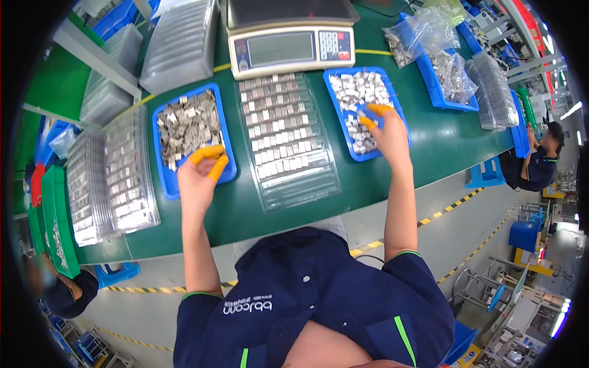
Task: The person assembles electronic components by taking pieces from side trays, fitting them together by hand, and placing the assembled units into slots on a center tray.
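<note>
My left hand, in yellow finger cots, is over the near right corner of the left blue tray. Thumb and fingertips come together in a pinch; anything between them is too small to make out. That tray holds a heap of small grey metal pieces. Over the right blue tray, my right hand reaches in with cot-covered thumb and finger apart. Small white pieces fill this tray. Between both trays lies a clear plastic blister tray, its upper rows lined with small pieces and its nearest rows bare.
A digital weighing scale stands behind the blister tray. Stacked clear trays and filled blister trays sit at the left. At the back right, a blue bin holds bagged parts. Co-workers sit beyond both table ends.
</note>
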Motion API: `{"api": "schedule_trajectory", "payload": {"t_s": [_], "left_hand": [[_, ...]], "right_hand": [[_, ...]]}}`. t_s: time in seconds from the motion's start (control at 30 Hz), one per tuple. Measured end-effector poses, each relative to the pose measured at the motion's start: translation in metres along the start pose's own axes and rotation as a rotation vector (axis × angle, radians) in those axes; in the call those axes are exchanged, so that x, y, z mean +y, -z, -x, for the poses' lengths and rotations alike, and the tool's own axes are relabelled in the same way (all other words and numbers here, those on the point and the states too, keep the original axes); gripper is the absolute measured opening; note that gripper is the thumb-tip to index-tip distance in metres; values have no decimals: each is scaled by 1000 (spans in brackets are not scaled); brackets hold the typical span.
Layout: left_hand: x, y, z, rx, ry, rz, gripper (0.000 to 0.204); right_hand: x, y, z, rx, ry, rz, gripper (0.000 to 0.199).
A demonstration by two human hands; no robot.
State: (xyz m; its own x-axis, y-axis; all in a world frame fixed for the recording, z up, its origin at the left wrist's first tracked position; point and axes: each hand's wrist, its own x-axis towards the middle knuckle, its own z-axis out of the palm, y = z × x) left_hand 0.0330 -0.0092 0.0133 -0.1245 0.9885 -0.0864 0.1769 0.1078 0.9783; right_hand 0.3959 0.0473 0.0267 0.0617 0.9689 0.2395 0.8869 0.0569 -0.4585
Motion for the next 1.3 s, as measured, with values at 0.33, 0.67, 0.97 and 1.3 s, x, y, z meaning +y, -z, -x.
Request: {"api": "schedule_trajectory", "payload": {"t_s": [0.33,0.67,0.97,1.3], "left_hand": [[26,-31,0,-3,29,245,25],[40,-66,8,-217,114,734,26],[50,-77,15,-187,193,742,33],[42,-77,21,-106,44,604,28]], "right_hand": [[6,-21,-20,-72,30,160,13],[-78,15,18,-3,36,-412,20],[-128,0,43,-166,-144,-1201,22],[-125,-1,50,-178,-126,-1073,23]]}}
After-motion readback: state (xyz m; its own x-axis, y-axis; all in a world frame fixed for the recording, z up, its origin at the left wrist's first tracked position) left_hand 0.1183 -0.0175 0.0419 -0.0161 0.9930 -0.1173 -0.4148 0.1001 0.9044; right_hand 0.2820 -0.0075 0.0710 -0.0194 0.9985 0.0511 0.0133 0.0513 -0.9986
